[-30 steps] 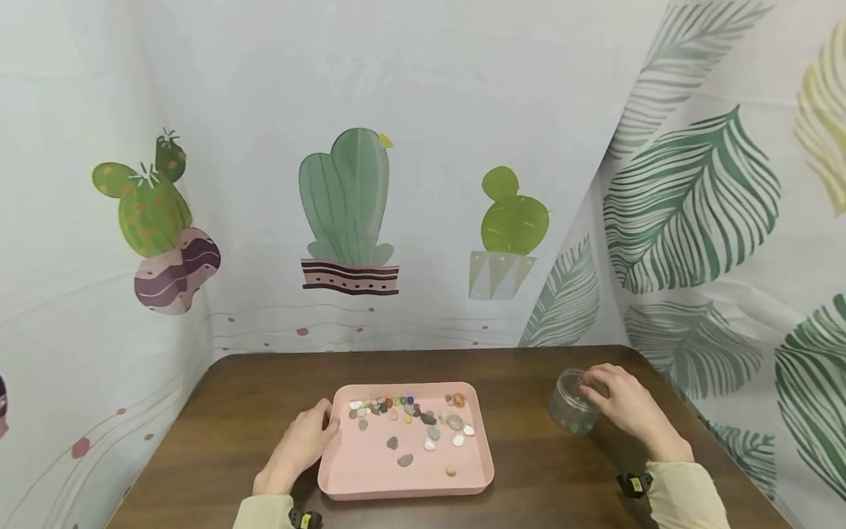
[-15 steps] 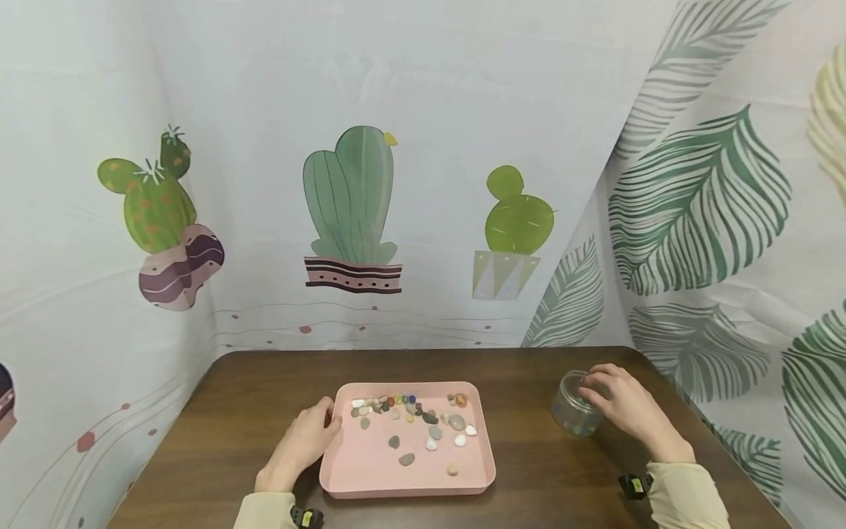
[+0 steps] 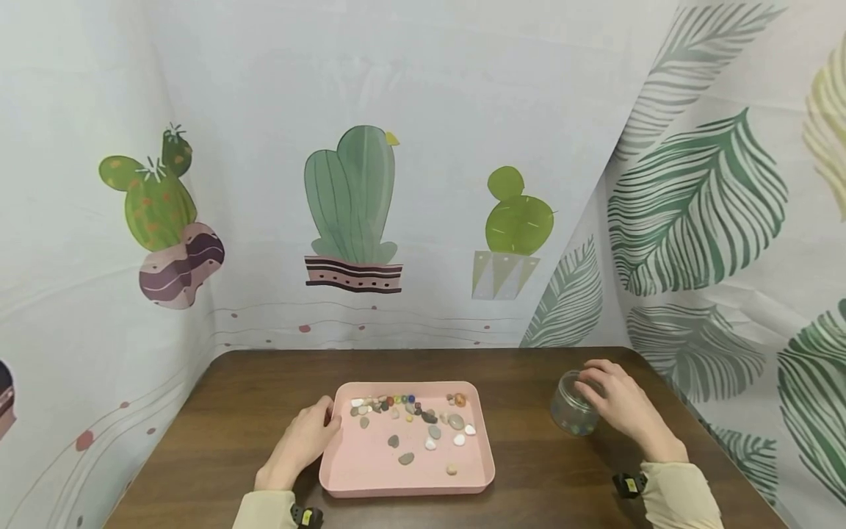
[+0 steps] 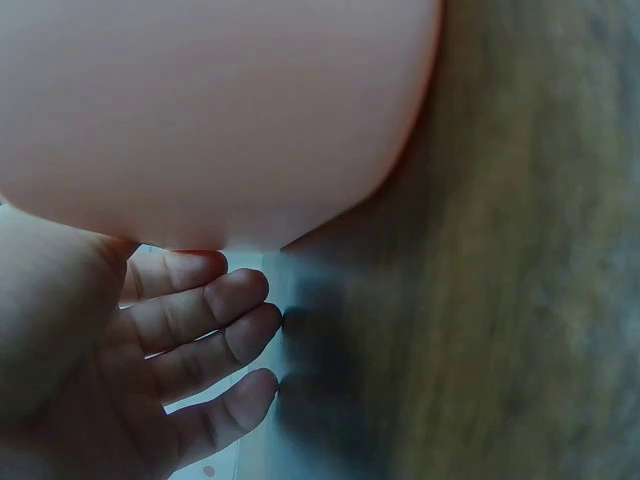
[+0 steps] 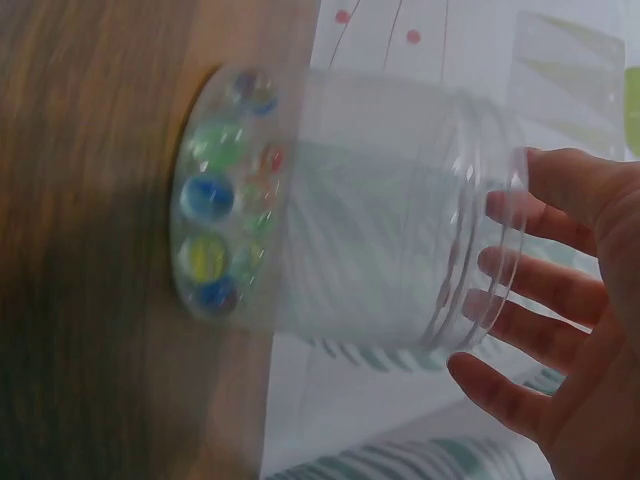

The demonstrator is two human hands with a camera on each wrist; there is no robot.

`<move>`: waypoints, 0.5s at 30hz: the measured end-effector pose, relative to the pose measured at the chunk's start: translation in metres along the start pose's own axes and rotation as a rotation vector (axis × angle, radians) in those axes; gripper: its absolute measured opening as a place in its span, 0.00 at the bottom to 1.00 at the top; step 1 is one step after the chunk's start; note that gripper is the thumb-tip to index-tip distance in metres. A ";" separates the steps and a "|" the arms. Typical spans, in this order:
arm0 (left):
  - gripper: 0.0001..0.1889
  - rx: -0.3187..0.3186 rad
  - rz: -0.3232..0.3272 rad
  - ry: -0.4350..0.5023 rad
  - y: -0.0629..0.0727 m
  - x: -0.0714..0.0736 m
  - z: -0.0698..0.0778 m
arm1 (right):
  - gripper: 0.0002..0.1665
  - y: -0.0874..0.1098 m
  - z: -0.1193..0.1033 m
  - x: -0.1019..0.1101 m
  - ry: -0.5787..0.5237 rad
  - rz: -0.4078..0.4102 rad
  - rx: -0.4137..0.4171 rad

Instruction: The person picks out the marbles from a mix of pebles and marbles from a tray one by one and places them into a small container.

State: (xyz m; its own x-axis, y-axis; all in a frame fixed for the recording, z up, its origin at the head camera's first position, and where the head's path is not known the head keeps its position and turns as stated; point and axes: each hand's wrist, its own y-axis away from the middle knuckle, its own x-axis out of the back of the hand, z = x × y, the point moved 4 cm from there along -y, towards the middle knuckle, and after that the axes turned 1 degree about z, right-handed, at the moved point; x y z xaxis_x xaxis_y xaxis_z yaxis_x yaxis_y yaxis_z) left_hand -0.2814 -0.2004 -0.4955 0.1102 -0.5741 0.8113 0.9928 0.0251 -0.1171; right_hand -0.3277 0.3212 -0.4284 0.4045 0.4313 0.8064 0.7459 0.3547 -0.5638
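A pink tray (image 3: 370, 470) lies on the brown table, with several pebbles and a row of coloured beads in it. At its left side my left hand (image 3: 300, 444) holds the rim, thumb over the edge; the thumb is hidden in the left wrist view, where the other fingers (image 4: 205, 365) spread loosely beside the tray wall. To the right stands a clear jar (image 3: 570, 408) without a lid, glass marbles (image 5: 208, 197) along its bottom. My right hand (image 3: 624, 404) is at the jar's mouth, thumb and fingers relaxed and apart near the rim (image 5: 515, 215), with nothing seen between them.
The wooden table (image 3: 264, 375) has rounded back corners. Behind it hangs a white cloth (image 3: 436, 95) printed with cacti and leaves, coming close to the table's back and right edges.
My right hand has risen slightly and shifted a little left over the jar's mouth. My left hand and the tray stay in place; the head view has shifted slightly.
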 end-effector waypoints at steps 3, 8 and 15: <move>0.05 -0.002 0.003 -0.002 0.000 0.001 0.001 | 0.07 -0.003 -0.010 -0.002 -0.003 -0.004 0.026; 0.05 -0.009 0.006 0.005 0.001 0.002 0.002 | 0.07 -0.012 -0.029 -0.006 -0.018 -0.018 0.073; 0.05 -0.008 0.006 0.014 0.001 0.002 0.001 | 0.07 -0.039 -0.067 -0.018 -0.045 -0.023 0.225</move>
State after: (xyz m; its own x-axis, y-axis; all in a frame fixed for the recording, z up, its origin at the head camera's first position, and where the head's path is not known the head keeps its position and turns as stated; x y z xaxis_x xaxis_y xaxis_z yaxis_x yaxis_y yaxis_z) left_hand -0.2806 -0.2005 -0.4934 0.1156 -0.5850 0.8027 0.9917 0.0220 -0.1268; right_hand -0.3287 0.2439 -0.4089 0.3606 0.4558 0.8138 0.6162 0.5385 -0.5747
